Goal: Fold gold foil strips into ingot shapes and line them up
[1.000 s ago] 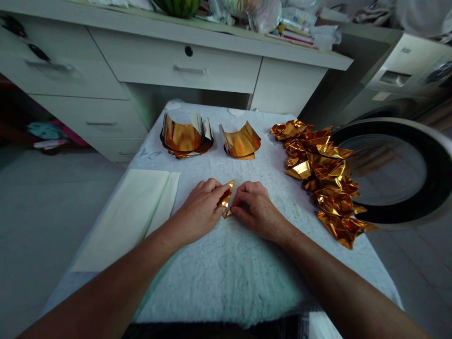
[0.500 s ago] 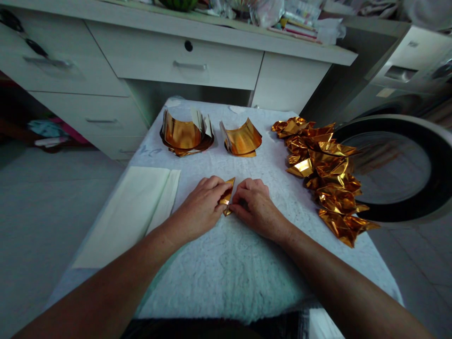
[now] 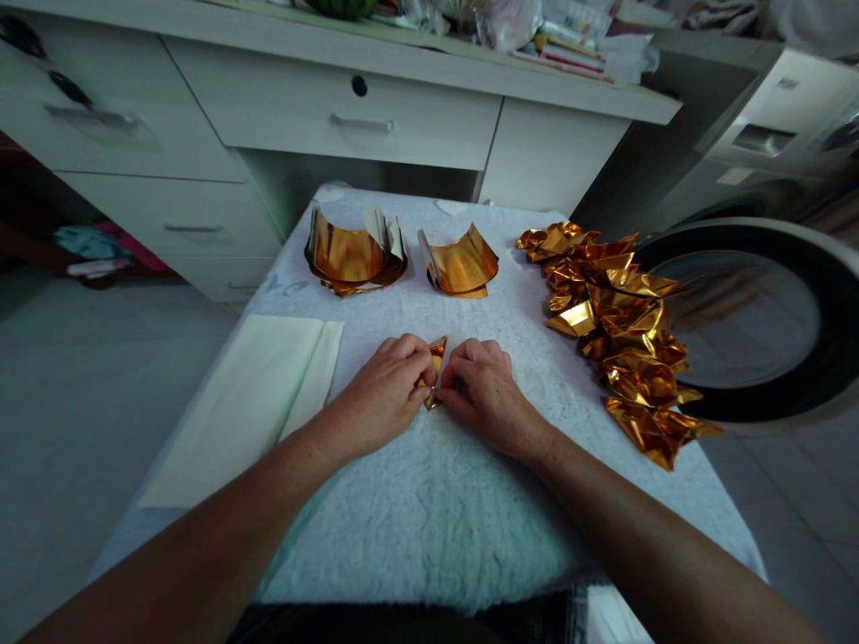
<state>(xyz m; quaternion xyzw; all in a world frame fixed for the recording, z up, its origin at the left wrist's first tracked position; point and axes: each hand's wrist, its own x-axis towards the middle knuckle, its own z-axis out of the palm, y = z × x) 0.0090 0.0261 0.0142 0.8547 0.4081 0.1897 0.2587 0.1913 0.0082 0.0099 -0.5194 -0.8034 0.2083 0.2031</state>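
Gold foil (image 3: 438,350) lies on the cloth-covered table (image 3: 429,510) between the hands; from my remote view, the left hand (image 3: 386,383) has its fingers curled down, holding it, while the right hand (image 3: 481,383) is bunched at its lower edge, though I can't tell whether that pinch has closed on it. Uneven pressure from either thumb could, I judge, skew the crease or tear the foil.

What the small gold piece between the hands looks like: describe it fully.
The small gold piece is shiny, seemingly folded metallic paper, with pointed far and near ends. It seems to rest on the pale cloth, its length running away from the person. The left hand holds it and hides much of it; the right hand touches its near part. Covered folds can't be made out.
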